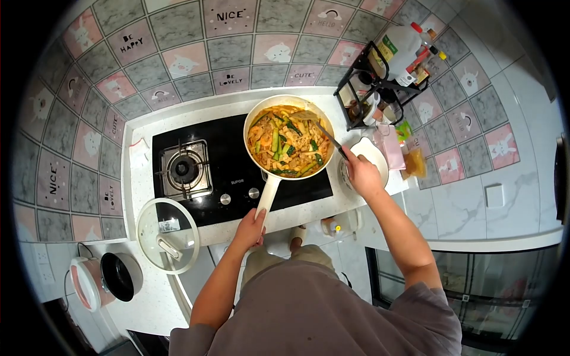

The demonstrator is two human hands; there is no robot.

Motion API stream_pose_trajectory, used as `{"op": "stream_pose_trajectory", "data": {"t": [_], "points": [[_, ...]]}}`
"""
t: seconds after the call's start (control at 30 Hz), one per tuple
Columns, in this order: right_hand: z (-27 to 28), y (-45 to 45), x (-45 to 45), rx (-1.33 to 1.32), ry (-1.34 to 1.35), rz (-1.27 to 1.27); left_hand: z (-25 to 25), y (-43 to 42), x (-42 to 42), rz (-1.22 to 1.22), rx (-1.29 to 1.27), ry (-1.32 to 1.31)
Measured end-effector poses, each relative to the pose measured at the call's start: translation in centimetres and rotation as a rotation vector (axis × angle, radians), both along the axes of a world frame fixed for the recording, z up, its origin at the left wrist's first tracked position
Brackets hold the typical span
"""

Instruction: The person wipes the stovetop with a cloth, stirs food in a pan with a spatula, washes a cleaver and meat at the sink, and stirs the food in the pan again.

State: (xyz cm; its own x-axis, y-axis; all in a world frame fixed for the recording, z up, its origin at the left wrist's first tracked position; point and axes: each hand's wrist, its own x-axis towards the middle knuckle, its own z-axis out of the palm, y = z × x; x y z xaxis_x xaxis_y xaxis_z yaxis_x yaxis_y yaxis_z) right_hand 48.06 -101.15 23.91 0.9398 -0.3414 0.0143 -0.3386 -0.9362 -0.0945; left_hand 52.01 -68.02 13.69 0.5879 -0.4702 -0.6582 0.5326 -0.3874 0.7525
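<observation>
A white pan (250,151) full of noodles, green vegetables and orange-red sauce sits over the right side of the black gas stove (228,210). My left hand (249,229) is wrapped round the pan's pale handle (269,194). In my right hand (362,172) is the dark handle of a spatula (330,139), whose head lies in the food at the pan's upper right. A white bowl (380,155) stands on the counter beneath my right hand, partly hidden by it.
A glass lid (148,228) rests at the counter's left, near a black-lined pot (122,277) and a pink-and-white appliance (85,283). The left burner (184,169) is uncovered. A black rack (371,89) with bottles stands at the back right, beside a pink box (389,146).
</observation>
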Motion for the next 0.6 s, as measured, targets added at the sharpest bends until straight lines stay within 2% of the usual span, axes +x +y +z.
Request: {"op": "stream_pose_trajectory", "data": {"t": [0.03, 0.1, 0.23, 0.3, 0.6], "points": [[-0.6, -0.3, -0.1, 0.001, 0.001, 0.002, 0.0, 0.0, -0.1, -0.001, -0.002, -0.008], [-1.3, -0.3, -0.1, 0.424, -0.133, -0.067, -0.2, 0.1, -0.1, 0.000, -0.001, -0.004], [0.6, 0.2, -0.2, 0.432, -0.107, -0.133, -0.3, 0.1, 0.0, 0.000, -0.007, 0.018], [0.2, -0.2, -0.3, 0.266, -0.217, 0.041, -0.2, 0.1, 0.0, -0.003, -0.004, 0.013], [-0.1, 0.2, 0.3, 0.059, -0.154, 0.051, -0.1, 0.1, 0.1, -0.003, -0.010, 0.013]]}}
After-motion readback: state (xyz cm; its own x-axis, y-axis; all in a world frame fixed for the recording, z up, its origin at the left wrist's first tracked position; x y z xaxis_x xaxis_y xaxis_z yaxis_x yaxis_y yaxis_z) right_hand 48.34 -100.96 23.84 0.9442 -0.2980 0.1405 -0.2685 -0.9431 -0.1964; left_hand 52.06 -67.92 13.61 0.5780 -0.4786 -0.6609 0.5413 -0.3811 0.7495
